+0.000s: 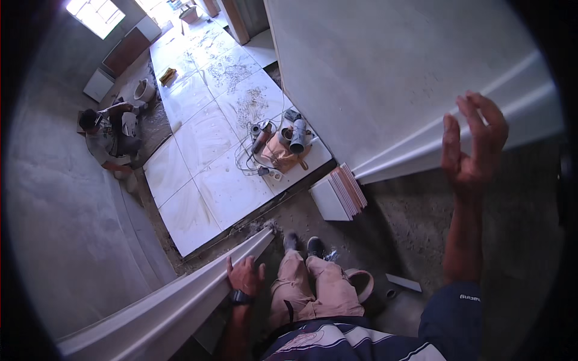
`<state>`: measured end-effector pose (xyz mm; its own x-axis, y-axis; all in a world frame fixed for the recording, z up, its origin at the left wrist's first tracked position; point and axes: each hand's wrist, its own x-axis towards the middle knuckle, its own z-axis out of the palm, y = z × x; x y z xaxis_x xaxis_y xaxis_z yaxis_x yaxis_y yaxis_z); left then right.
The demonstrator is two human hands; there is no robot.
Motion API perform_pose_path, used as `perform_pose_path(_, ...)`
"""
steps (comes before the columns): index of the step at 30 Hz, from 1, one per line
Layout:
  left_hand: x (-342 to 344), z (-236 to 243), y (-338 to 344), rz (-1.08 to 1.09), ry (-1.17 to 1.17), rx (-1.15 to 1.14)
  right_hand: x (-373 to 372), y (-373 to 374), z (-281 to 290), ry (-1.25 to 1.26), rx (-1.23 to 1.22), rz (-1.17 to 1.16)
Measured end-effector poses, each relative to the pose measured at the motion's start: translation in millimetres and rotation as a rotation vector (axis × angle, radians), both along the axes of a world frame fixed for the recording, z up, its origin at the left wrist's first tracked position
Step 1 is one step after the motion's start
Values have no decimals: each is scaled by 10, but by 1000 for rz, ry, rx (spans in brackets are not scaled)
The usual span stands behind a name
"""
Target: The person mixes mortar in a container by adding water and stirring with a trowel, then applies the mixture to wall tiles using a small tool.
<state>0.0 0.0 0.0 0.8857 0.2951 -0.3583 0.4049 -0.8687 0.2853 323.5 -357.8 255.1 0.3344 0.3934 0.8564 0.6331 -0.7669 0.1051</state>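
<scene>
I stand between two white moulded jambs of a doorway. My left hand [244,275], with a dark watch at the wrist, rests against the edge of the left jamb [180,299], fingers apart. Raised on the other side, my right hand [472,141] has its fingers spread and slightly curled, with nothing between them. It is in front of the right jamb [415,150]; whether it touches the jamb I cannot tell. Near the foot of that jamb, a stack of tiles [339,192] stands on edge.
Large white floor tiles [235,174] lie ahead, raised at their near edge. On them are a power tool [261,139] with a cable, grey pipe fittings [297,135] and a yellow sponge [168,76]. A person [111,135] sits at the left by a white bucket [144,90].
</scene>
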Motion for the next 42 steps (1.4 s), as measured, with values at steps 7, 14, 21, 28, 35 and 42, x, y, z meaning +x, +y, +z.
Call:
perform_pose_path(7, 773, -243, -385, 273, 437, 46, 168, -73, -161, -55, -323, -233)
perform_pose_path(14, 1902, -1286, 55, 327, 537, -500, 242, 4, -246, 32, -451, -340)
perform_pose_path(21, 2120, -1135, 985, 521, 96, -647, 267, 160, -170, 125, -541, -549)
perform_pose_path(28, 1151, -1269, 1804, 875, 83, -593, 394, 446, -146, 201, -470, -760)
perform_pose_path(35, 608, -1514, 2132, 1106, 393, -516, 1487, 1744, -434, 661, 133, -46)
perform_pose_path(42, 1588, -1838, 2474, 1393, 14, -847, 3017, 3364, -1375, 924, 39, 225)
